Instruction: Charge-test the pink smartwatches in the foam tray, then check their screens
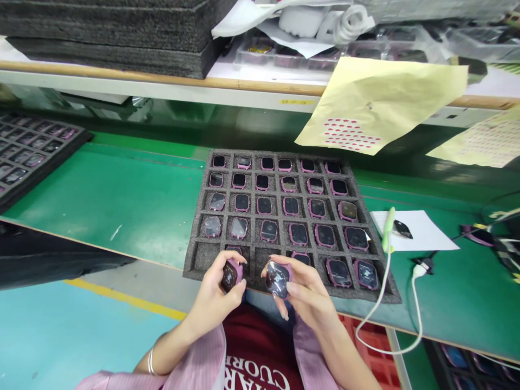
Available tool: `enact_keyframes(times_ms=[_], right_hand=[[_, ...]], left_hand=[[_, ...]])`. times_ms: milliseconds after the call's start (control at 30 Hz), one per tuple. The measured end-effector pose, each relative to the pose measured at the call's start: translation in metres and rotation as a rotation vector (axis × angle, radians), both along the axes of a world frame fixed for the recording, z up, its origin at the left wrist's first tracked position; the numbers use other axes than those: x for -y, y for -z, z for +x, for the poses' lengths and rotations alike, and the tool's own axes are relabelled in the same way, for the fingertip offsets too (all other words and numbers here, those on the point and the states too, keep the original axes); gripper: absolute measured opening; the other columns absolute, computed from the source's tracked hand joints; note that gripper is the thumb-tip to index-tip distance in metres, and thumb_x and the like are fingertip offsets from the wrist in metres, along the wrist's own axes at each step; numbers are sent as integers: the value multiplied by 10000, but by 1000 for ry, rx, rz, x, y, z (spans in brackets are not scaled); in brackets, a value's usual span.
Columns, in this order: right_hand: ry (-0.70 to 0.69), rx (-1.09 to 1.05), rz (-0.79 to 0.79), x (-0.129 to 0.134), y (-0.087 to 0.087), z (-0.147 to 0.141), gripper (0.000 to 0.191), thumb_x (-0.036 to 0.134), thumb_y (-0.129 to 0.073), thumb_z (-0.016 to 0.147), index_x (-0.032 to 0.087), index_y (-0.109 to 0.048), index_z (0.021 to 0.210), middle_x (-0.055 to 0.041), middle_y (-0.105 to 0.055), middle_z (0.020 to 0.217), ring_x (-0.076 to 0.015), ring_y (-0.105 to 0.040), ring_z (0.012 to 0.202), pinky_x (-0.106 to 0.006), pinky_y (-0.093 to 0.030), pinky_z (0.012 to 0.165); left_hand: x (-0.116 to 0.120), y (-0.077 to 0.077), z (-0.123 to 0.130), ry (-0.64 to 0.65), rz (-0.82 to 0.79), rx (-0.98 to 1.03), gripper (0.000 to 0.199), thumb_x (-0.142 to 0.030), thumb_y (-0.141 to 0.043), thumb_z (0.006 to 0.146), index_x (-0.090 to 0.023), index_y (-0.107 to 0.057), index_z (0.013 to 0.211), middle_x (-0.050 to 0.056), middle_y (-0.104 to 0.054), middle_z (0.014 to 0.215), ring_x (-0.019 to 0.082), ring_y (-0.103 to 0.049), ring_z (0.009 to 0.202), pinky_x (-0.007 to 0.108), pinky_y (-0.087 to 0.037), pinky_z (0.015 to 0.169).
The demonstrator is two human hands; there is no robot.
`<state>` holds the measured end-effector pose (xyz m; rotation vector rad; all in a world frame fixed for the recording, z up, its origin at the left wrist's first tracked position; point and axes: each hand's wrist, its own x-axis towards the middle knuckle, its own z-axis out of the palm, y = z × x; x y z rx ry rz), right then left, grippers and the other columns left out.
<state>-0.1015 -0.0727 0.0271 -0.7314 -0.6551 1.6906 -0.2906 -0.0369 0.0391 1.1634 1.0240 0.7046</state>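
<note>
My left hand [222, 295] is closed around a purple-framed smartwatch body [229, 275], dark face turned partly to the right. A second smartwatch body [278, 279], its glossy face tilted up and reflecting light, sits between the fingers and thumb of my right hand [304, 287]. Both hands hover over the near edge of a dark grey foam tray [194, 238]. Most of its square compartments hold purple-framed watch bodies, such as this watch [298, 234] in the middle. The near-left compartment [206, 257] shows bare foam; my hands partly hide the front row.
A white cable [384, 295] crosses the tray's right edge. Beside it lie white paper [430, 230] and a dark watch part [402, 229]. Another filled foam tray [44, 157] stands at left. Above, a shelf [162, 84] bears stacked foam [101, 38]; a yellow sheet [377, 103] hangs down.
</note>
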Motion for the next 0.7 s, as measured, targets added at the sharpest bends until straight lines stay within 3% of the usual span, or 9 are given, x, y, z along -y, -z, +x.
enact_keyframes(times_ms=[200, 500, 600, 700], right_hand=[[49, 53, -8, 3, -4, -1, 350, 303, -711, 796, 238, -671, 1137, -81, -686, 930, -114, -570, 437, -214, -415, 344], [56, 49, 13, 8, -7, 2, 348, 330, -719, 792, 263, -676, 1130, -81, -692, 935, -116, -562, 425, -213, -405, 332], [47, 39, -1, 7, -7, 1, 353, 310, -722, 797, 240, -676, 1140, -97, -697, 946, -123, -574, 447, -211, -407, 338], [31, 67, -38, 4, -8, 1, 404, 314, -699, 822, 228, -629, 1210, -104, -695, 970, -126, -582, 462, -242, -461, 382]], left_hand=[[1, -2, 1, -21, -66, 73, 283, -237, -568, 831, -220, -460, 1092, -68, -433, 660, 65, -385, 433, 183, -333, 417], [6, -1, -5, -106, 75, 26, 270, -240, -625, 791, -203, -514, 1035, -35, -493, 678, 96, -437, 509, 202, -374, 462], [6, -3, -4, -87, 71, 16, 241, -234, -624, 795, -204, -509, 1005, -40, -478, 691, 84, -430, 504, 197, -380, 472], [3, -3, -2, -18, -30, 34, 284, -238, -588, 839, -220, -469, 1097, -56, -454, 696, 66, -407, 469, 182, -368, 445]])
